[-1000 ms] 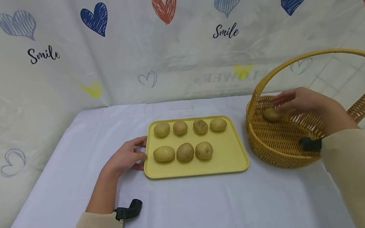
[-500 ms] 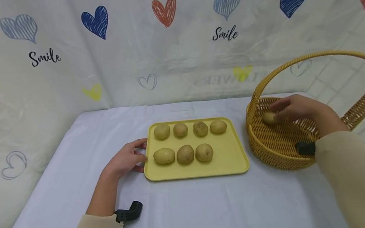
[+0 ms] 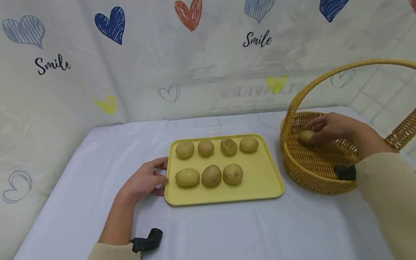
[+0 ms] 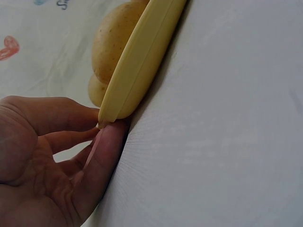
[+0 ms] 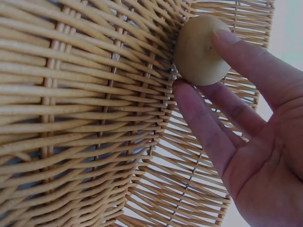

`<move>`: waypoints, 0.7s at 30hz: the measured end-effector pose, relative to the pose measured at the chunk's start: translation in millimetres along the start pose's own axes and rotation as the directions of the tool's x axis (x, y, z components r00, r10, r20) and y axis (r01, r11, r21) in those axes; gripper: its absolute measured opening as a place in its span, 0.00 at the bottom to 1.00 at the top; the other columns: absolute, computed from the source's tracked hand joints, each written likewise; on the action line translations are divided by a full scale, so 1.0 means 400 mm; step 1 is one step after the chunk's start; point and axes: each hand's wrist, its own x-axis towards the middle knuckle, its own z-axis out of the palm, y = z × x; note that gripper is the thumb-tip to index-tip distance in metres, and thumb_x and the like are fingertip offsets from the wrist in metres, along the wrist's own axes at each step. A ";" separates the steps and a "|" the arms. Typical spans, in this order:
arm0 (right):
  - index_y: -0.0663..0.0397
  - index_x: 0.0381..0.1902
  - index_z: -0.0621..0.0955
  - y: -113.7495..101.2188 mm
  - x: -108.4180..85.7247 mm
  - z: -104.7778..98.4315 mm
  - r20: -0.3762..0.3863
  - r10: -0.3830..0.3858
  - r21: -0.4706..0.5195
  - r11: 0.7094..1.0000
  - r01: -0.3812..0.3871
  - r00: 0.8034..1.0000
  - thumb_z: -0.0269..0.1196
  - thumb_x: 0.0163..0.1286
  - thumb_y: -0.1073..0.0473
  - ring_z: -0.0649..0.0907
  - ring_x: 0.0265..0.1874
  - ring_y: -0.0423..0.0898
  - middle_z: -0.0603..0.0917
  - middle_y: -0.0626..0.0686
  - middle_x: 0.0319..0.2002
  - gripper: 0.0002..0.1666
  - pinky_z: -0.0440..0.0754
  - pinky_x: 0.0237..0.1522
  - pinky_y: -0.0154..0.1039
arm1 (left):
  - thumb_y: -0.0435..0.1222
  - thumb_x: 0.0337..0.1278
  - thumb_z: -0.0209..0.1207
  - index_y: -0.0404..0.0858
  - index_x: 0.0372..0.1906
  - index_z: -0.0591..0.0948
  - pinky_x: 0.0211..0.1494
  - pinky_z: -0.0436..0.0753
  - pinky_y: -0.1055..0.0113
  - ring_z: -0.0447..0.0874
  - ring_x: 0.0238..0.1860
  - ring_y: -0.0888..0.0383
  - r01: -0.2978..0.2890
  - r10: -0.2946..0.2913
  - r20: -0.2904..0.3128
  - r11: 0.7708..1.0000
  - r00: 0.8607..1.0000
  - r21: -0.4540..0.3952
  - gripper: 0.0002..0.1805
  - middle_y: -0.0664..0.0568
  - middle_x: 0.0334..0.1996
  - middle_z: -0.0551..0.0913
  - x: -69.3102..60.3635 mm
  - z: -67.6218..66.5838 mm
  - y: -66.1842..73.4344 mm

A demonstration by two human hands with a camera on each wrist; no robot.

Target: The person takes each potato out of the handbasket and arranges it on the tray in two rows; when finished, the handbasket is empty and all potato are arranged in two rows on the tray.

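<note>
In the head view, a potato [image 3: 307, 137] lies at the left inside of the wicker basket [image 3: 309, 179], the only one I can see in it. My right hand [image 3: 335, 127] reaches in and holds it; the right wrist view shows the thumb on one side of the potato [image 5: 201, 51] and fingertips at its lower edge. My left hand [image 3: 145, 180] pinches the left rim of a yellow tray [image 3: 258, 179]. Up close, thumb and fingers meet at the tray's edge [image 4: 137, 71]. On the tray sit several potatoes, three of them in the front row [image 3: 211, 176].
The basket's tall handle [image 3: 358, 65] arches over my right forearm. A white cloth [image 3: 217, 236] covers the table. Behind it hangs a pale curtain [image 3: 201, 56] printed with hearts. A black wrist camera [image 3: 148, 240] sits on my left wrist.
My right hand has lowered and moved slightly left, its fingers closing around the potato in the basket. The left hand stays at the tray's edge, and the tray's potatoes have not moved.
</note>
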 end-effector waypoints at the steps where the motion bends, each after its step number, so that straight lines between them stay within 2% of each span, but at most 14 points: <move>1: 0.67 0.71 0.73 -0.001 -0.002 0.001 0.000 -0.002 0.004 1.000 0.002 1.000 0.70 0.70 0.52 0.86 0.53 0.58 0.69 0.81 0.67 0.38 0.90 0.50 0.51 | 0.25 0.60 0.57 0.38 0.81 0.59 0.43 0.92 0.58 0.80 0.50 0.49 -0.001 0.001 0.000 1.000 1.000 0.000 0.43 0.41 0.70 0.66 0.000 0.000 0.000; 8: 0.63 0.70 0.75 -0.015 -0.027 -0.005 -0.049 -0.035 -0.031 0.999 0.033 0.998 0.69 0.70 0.50 0.84 0.56 0.63 0.74 0.78 0.65 0.36 0.87 0.53 0.53 | 0.24 0.60 0.57 0.38 0.81 0.59 0.43 0.92 0.58 0.79 0.50 0.49 -0.009 0.009 0.005 1.000 1.000 0.005 0.43 0.40 0.70 0.66 -0.003 0.003 0.000; 13: 0.62 0.72 0.73 -0.031 -0.047 -0.017 -0.065 -0.064 -0.045 0.997 0.061 0.996 0.66 0.73 0.52 0.80 0.61 0.69 0.72 0.78 0.67 0.35 0.86 0.55 0.56 | 0.24 0.60 0.57 0.37 0.81 0.59 0.43 0.92 0.58 0.79 0.51 0.49 -0.007 0.007 0.012 1.000 1.000 -0.003 0.43 0.40 0.70 0.65 -0.002 0.004 -0.001; 18: 0.61 0.74 0.71 -0.046 -0.058 -0.018 -0.057 -0.083 0.010 0.996 0.084 0.995 0.63 0.76 0.55 0.80 0.62 0.64 0.74 0.72 0.68 0.33 0.85 0.57 0.53 | 0.24 0.60 0.57 0.38 0.81 0.59 0.44 0.92 0.58 0.79 0.51 0.48 -0.002 0.002 0.005 1.000 1.000 -0.003 0.43 0.40 0.70 0.65 -0.001 0.001 -0.003; 21: 0.58 0.74 0.72 -0.054 -0.070 -0.021 -0.069 -0.069 -0.005 0.998 0.069 0.995 0.63 0.75 0.53 0.82 0.60 0.59 0.76 0.69 0.68 0.34 0.84 0.57 0.53 | 0.24 0.59 0.57 0.38 0.81 0.59 0.44 0.92 0.58 0.79 0.51 0.48 -0.003 0.003 0.006 1.000 1.000 0.000 0.43 0.40 0.71 0.65 0.000 0.001 -0.003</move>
